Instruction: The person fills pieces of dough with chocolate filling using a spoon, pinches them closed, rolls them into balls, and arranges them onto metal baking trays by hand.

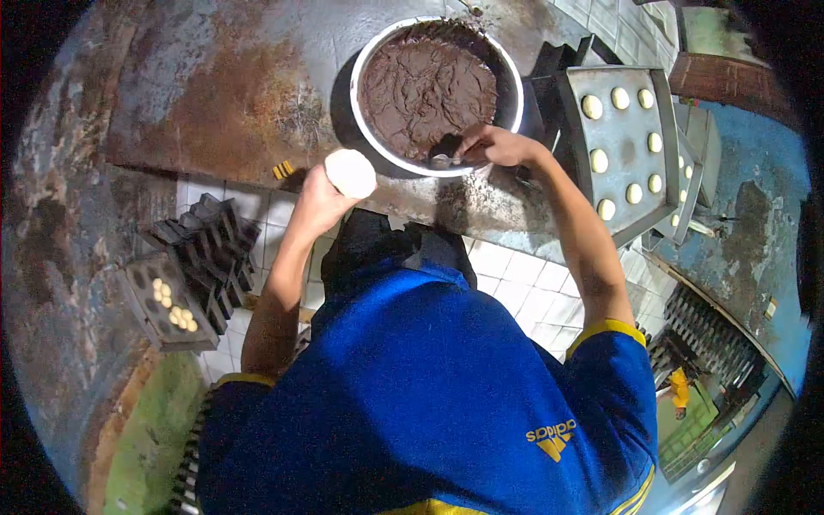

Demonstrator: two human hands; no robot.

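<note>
A flattened round of pale dough point(350, 173) rests in my left hand point(323, 199), whose fingers curl round it near the table's front edge. My right hand point(500, 146) is closed on a spoon point(441, 160) at the near rim of a large white bowl point(360, 112). Thick dark brown filling point(427, 90) covers much of the bowl's inside, and the spoon's end is low against it. The dough is to the left of the bowl, apart from it.
At the right, a metal tray point(620, 154) bears several pale dough balls, with more trays beneath. Another tray point(153, 311) with dough pieces stands at lower left beside stacked dark moulds point(206, 249). A small yellow-striped object point(282, 170) lies on the worn table point(223, 94).
</note>
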